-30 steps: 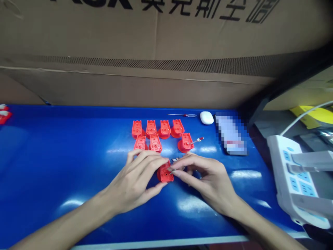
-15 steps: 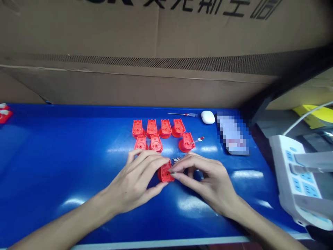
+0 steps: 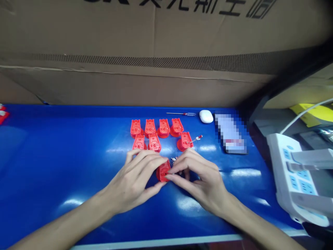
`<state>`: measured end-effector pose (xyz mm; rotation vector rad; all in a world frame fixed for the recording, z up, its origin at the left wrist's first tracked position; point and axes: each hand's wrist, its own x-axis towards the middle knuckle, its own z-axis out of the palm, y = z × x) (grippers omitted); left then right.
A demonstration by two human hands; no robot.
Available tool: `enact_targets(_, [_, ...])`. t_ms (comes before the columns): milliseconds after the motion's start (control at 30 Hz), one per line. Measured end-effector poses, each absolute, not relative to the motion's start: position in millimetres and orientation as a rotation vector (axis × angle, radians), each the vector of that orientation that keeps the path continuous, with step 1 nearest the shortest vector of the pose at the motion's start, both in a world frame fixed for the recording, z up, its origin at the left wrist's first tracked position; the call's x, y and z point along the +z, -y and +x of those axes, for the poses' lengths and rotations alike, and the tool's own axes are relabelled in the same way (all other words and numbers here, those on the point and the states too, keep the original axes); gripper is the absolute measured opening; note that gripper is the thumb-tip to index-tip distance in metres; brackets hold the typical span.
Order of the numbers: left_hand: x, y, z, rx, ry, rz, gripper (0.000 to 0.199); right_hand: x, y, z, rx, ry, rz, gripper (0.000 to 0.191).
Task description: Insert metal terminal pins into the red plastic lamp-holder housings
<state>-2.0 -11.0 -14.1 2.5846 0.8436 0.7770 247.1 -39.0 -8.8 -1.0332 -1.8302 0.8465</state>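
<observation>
My left hand (image 3: 137,177) grips a red plastic housing (image 3: 162,170) between fingers and thumb, its open face toward me. The thumb and forefinger of my right hand (image 3: 199,177) are pinched over the right side of that housing; whatever small part they hold is too small to name. Small metal parts (image 3: 173,159) lie partly hidden behind the right hand. Beyond the hands stand several similar red housings (image 3: 150,127) in two rows. One of them, a housing at the right (image 3: 185,140), has a rod-like piece with a red end (image 3: 199,137) sticking out.
A screwdriver (image 3: 182,114), a white rounded case (image 3: 206,116) and a blurred-out phone (image 3: 230,133) lie at the back right. A white power strip (image 3: 296,177) is at the right edge. Cardboard (image 3: 130,88) stands along the back of the blue table (image 3: 65,149).
The view has shifted slightly. My right fingertips have moved a little over the held housing, while my left hand keeps its grip.
</observation>
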Motion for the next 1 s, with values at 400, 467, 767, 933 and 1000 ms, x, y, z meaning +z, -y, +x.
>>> enact_targets(400, [-13,10,-1,0.771,-0.825,2.599,0.047,-4,39,249,0.940,1.844,-1.079,0.032])
enact_targets(467, [-12,10,-1,0.777,-0.823,2.594,0.048,-2,38,253,0.938,1.865,-1.054,0.031])
enact_targets(767, [-11,10,-1,0.766,-0.817,2.589,0.043,-3,35,253,0.865,1.935,-0.966,0.010])
enact_targets(933, [-13,11,-1,0.765,-0.818,2.578,0.044,-7,35,249,0.767,1.935,-0.966,0.008])
enact_targets(1000, [-14,11,-1,0.768,-0.822,2.577,0.046,-8,35,248,0.745,1.938,-0.970,0.006])
